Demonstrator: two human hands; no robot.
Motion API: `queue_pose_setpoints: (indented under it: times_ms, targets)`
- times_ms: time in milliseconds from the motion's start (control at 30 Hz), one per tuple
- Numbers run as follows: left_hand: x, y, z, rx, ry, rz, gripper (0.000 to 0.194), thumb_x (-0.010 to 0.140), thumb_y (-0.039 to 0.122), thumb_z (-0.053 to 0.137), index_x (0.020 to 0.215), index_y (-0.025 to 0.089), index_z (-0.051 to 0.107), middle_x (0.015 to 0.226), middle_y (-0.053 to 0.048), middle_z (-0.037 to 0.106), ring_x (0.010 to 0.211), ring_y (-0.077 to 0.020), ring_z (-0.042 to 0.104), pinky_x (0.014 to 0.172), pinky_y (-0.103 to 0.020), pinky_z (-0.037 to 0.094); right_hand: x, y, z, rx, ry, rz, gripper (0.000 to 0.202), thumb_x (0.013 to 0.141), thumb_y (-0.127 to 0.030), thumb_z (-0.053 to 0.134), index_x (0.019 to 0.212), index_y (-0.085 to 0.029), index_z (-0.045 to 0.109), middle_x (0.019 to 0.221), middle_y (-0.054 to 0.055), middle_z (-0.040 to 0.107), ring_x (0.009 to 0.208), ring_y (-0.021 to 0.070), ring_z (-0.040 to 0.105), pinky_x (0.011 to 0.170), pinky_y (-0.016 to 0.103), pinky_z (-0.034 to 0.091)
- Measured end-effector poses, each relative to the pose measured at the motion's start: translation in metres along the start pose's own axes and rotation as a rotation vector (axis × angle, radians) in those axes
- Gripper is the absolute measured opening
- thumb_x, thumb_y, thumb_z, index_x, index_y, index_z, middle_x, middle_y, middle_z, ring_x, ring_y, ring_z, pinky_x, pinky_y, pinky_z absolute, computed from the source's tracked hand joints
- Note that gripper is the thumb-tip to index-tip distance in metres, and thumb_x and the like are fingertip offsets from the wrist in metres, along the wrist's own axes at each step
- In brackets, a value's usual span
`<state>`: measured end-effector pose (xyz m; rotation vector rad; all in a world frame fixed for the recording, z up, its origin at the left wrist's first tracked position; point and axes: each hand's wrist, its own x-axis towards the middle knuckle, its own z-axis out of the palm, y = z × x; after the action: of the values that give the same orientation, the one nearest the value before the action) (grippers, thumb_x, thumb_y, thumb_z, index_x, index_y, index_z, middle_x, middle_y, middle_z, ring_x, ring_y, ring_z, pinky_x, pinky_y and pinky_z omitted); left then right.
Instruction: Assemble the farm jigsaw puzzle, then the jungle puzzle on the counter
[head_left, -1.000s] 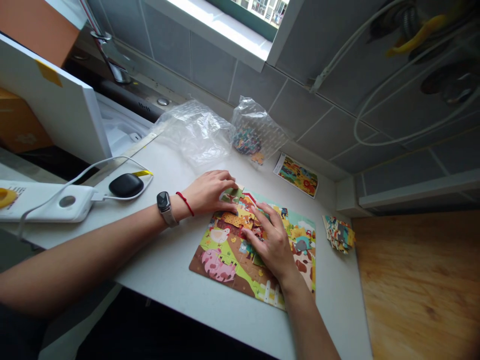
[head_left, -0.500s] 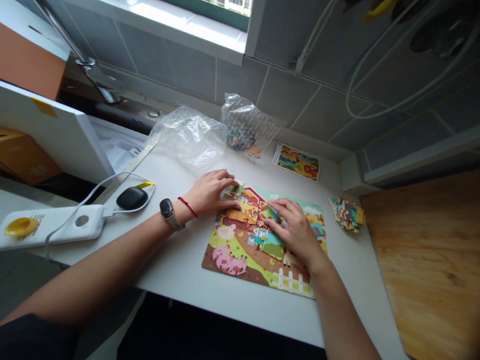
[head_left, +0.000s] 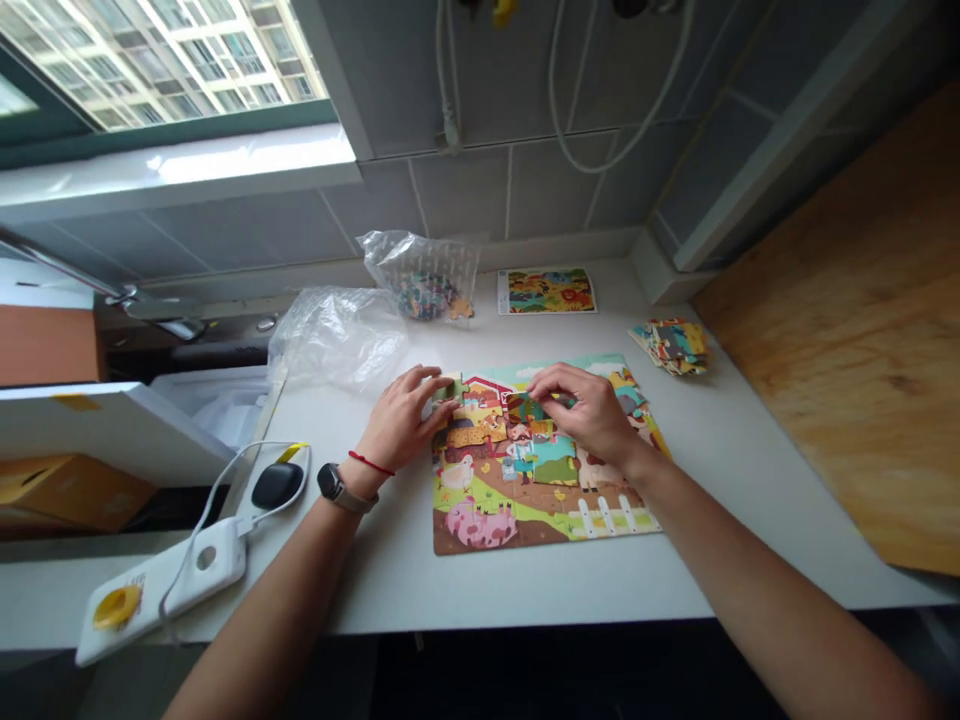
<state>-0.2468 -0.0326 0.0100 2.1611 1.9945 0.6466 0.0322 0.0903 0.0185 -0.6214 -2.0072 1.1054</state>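
Right in the middle of the action lay the farm puzzle (head_left: 480, 525), flat on the white tabletop (head_left: 390, 595), its pig and white fence along the near side. Over at its far left corner, the left hand (head_left: 405, 420) was at work, thumb and fingers curved about a green piece (head_left: 445, 392); whether they gripped it or merely steadied it, you couldn't tell. A watch (head_left: 330, 482) and a red cord (head_left: 371, 463) circled that wrist.

And the right hand (head_left: 589, 410), above the farm puzzle's far half, had thumb and fingertips pinched on the edge of a dark green-and-brown piece (head_left: 523, 408), tipped up a little! Between the two hands, spotted orange pieces (head_left: 472, 430) lay on top of the farm puzzle, with a turquoise-and-green section (head_left: 555, 460) resting nearer its centre.

Beyond the farm puzzle, a picture card (head_left: 551, 291) lay flat, and farther left of that side came a clear bag of pieces (head_left: 424, 290) and a crumpled clear bag (head_left: 341, 335). Off the farm puzzle's far right corner sat a stack of loose pieces (head_left: 671, 347); well to its left, a black case (head_left: 277, 486) and a white power strip (head_left: 169, 590).
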Motion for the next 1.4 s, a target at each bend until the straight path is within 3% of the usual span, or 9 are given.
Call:
queue_pose_setpoints:
  times_ms: [100, 200, 333, 433, 500, 667, 800, 1167, 1400]
  targets:
    - [0.0, 0.0, 0.002, -0.003, 0.004, -0.038, 0.036, 0.106, 0.048, 0.054, 0.13, 0.024, 0.065, 0.143, -0.014, 0.059, 0.127, -0.0322, 0.063, 0.108, -0.056, 0.055, 0.0, 0.0, 0.002, 0.192, 0.035, 0.144, 0.016, 0.091, -0.034, 0.074, 0.082, -0.021, 0.076, 0.093, 0.007, 0.08, 0.093, 0.0229, 0.075, 0.086, 0.038, 0.061]
    - [0.0, 0.001, 0.003, -0.019, 0.039, -0.056, 0.035, 0.106, 0.047, 0.055, 0.13, 0.023, 0.066, 0.147, -0.015, 0.056, 0.129, -0.0332, 0.062, 0.109, -0.057, 0.054, -0.001, -0.002, 0.003, 0.355, -0.074, 0.257, 0.024, 0.085, -0.044, 0.082, 0.088, -0.02, 0.081, 0.095, 0.008, 0.081, 0.09, 0.0228, 0.077, 0.084, 0.038, 0.063]
    - [0.002, 0.011, -0.003, -0.089, 0.117, 0.014, 0.029, 0.105, 0.04, 0.059, 0.129, 0.025, 0.066, 0.144, -0.013, 0.059, 0.131, -0.0309, 0.061, 0.11, -0.056, 0.054, -0.003, -0.008, 0.006, 0.438, -0.179, 0.228, 0.029, 0.09, -0.045, 0.077, 0.108, -0.023, 0.082, 0.114, 0.01, 0.08, 0.108, 0.0242, 0.075, 0.097, 0.042, 0.061]
    - [0.003, 0.022, -0.008, -0.165, 0.067, 0.161, 0.031, 0.104, 0.034, 0.062, 0.135, 0.029, 0.065, 0.144, -0.01, 0.062, 0.141, -0.0305, 0.053, 0.116, -0.056, 0.05, -0.003, -0.014, 0.004, 0.287, -0.107, 0.151, 0.023, 0.093, -0.041, 0.074, 0.106, -0.024, 0.081, 0.117, 0.009, 0.079, 0.117, 0.0251, 0.071, 0.105, 0.044, 0.055]
    - [0.003, 0.028, -0.008, -0.191, -0.031, 0.259, 0.039, 0.102, 0.039, 0.066, 0.14, 0.031, 0.063, 0.149, -0.009, 0.06, 0.149, -0.0326, 0.045, 0.12, -0.058, 0.046, -0.002, -0.016, -0.001, 0.146, -0.123, 0.143, 0.021, 0.095, -0.039, 0.071, 0.102, -0.022, 0.081, 0.107, 0.008, 0.079, 0.103, 0.023, 0.073, 0.096, 0.039, 0.057]
    - [-0.002, 0.037, 0.002, -0.125, -0.232, 0.337, 0.077, 0.088, 0.063, 0.076, 0.154, 0.032, 0.053, 0.165, -0.012, 0.042, 0.158, -0.0429, 0.028, 0.125, -0.067, 0.035, -0.002, -0.021, -0.022, -0.312, -0.504, 0.093, 0.025, 0.087, -0.04, 0.082, 0.103, -0.021, 0.078, 0.103, 0.007, 0.072, 0.098, 0.0261, 0.068, 0.09, 0.038, 0.053]
    - [-0.004, 0.041, 0.008, -0.093, -0.27, 0.317, 0.077, 0.088, 0.065, 0.076, 0.153, 0.031, 0.055, 0.169, -0.014, 0.036, 0.159, -0.0461, 0.022, 0.124, -0.07, 0.033, -0.006, -0.03, -0.029, -0.529, -0.635, 0.103, 0.056, 0.069, -0.041, 0.097, 0.115, -0.021, 0.071, 0.116, 0.009, 0.066, 0.112, 0.0333, 0.063, 0.092, 0.041, 0.052]
    - [0.002, 0.055, 0.013, -0.137, -0.197, 0.339, 0.061, 0.087, 0.066, 0.076, 0.13, 0.024, 0.065, 0.155, -0.016, 0.053, 0.153, -0.0389, 0.038, 0.123, -0.063, 0.039, -0.009, -0.033, -0.02, -0.552, -0.658, 0.112, 0.046, 0.07, -0.037, 0.097, 0.097, -0.021, 0.064, 0.105, 0.007, 0.07, 0.101, 0.03, 0.065, 0.081, 0.036, 0.049]
    - [0.001, 0.056, 0.013, -0.121, -0.21, 0.335, 0.079, 0.087, 0.072, 0.073, 0.147, 0.024, 0.056, 0.158, -0.017, 0.049, 0.152, -0.0391, 0.04, 0.124, -0.063, 0.037, -0.009, -0.033, -0.02, -0.544, -0.647, 0.103, 0.046, 0.069, -0.037, 0.098, 0.097, -0.021, 0.066, 0.103, 0.006, 0.071, 0.098, 0.0286, 0.065, 0.081, 0.035, 0.049]
